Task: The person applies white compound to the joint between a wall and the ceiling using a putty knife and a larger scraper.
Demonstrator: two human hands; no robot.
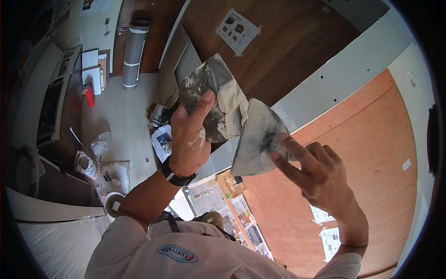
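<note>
My left hand (189,137), closed with the thumb on top, grips a dark square putty board (197,83) smeared with white. A thick lump of off-white putty (231,104) lies along the board's right side. In my right hand (323,174) is a wide, fan-shaped putty knife (255,132), with two fingers pressed against its stained blade. The blade's upper edge meets the putty at the board's right edge. The knife's handle is hidden by my right hand.
Behind the tools stand brown wooden panels (278,56) and a grey-white strip (346,76); an orange-brown board (362,153) is at right. At left are a rolled grey mat (134,56), a red fire extinguisher (88,95), bags (87,166) and a bucket (109,204). Newspapers (206,197) lie below.
</note>
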